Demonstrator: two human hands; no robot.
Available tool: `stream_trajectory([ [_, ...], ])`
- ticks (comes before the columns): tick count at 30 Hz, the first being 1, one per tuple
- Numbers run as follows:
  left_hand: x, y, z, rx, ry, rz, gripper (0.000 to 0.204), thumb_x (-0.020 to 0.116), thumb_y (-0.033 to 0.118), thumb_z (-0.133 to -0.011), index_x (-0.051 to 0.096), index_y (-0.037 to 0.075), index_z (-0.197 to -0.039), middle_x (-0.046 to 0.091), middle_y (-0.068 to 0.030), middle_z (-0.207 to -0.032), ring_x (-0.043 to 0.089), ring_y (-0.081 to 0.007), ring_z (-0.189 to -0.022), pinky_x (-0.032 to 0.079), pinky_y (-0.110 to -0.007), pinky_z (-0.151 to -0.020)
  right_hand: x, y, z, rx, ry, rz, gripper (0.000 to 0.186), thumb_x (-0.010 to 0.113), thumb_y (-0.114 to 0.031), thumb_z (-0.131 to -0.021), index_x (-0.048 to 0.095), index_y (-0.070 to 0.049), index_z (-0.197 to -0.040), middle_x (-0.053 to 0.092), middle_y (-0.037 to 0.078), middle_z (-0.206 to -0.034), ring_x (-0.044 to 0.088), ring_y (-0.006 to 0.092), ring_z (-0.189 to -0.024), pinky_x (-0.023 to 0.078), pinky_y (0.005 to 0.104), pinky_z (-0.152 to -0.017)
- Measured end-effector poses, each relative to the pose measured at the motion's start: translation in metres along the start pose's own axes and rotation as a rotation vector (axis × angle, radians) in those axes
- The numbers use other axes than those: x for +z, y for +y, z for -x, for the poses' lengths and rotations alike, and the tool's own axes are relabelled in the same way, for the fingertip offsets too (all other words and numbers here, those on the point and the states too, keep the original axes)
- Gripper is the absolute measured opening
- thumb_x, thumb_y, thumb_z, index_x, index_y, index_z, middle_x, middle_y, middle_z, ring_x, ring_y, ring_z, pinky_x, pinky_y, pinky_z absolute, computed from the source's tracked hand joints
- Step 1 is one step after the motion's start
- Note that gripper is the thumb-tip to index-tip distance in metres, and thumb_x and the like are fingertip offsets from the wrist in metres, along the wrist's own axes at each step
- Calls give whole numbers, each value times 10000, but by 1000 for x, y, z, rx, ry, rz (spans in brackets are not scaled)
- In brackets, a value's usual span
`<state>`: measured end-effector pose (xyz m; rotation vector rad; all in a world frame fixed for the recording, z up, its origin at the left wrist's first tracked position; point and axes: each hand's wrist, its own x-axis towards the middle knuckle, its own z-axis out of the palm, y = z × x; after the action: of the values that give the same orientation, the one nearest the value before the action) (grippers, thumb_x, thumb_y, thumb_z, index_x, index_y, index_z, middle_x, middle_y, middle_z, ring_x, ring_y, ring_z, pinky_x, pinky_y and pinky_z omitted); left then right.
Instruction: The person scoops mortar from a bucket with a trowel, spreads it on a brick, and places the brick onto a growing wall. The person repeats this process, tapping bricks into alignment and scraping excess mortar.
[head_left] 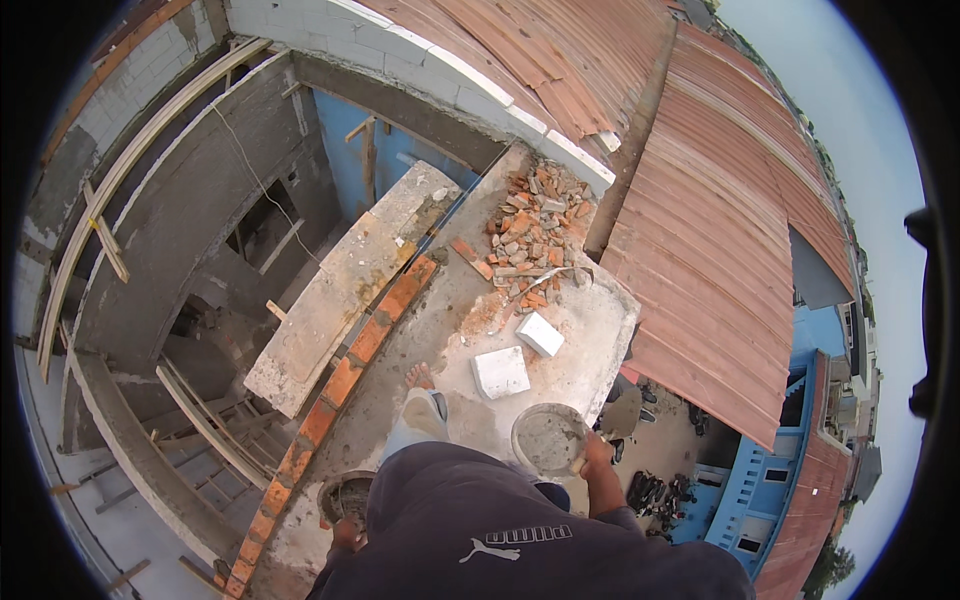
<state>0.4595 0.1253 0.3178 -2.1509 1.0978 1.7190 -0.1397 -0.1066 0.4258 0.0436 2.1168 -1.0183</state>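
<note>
My right hand (598,455) is closed round the handle of a trowel (622,412), its grey blade pointing up and away. Just left of that hand, a round pan of wet grey mortar (550,438) rests near the slab's right edge. My left hand (345,537) grips the near rim of a dark bucket (345,496) with mortar inside; its fingers are partly hidden. Two white blocks, a nearer block (500,373) and a farther block (540,334), lie on the slab ahead. A row of red bricks (342,381) in mortar runs along the slab's left edge.
Broken brick rubble (535,225) is heaped farther ahead. Left of the brick row, a pale plank (350,290) spans beside a deep drop into rooms below. To the right, the slab edge falls to a yard; rusty roof sheets (710,220) lie beyond. My bare foot (419,376) stands near the bricks.
</note>
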Motion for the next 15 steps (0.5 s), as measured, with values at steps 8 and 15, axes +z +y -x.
stream_trajectory([
  [8,-69,148,-38,-454,243,1352,340,611,282,-978,608,108,-1270,564,-59,-1244,520,-224,-1154,412,-479,-1053,49,-212,-57,-156,36,-229,483,674,-275,-973,496,31,-1301,558,134,-1077,569,251,-871,551,428,-744],
  [15,-67,230,-119,-224,343,1584,149,638,297,-930,608,178,-1015,521,42,-915,522,-122,-980,353,-469,-1025,159,-369,-91,-298,-10,-176,498,688,-244,-952,505,39,-1319,539,140,-1086,536,223,-862,503,392,-677],
])
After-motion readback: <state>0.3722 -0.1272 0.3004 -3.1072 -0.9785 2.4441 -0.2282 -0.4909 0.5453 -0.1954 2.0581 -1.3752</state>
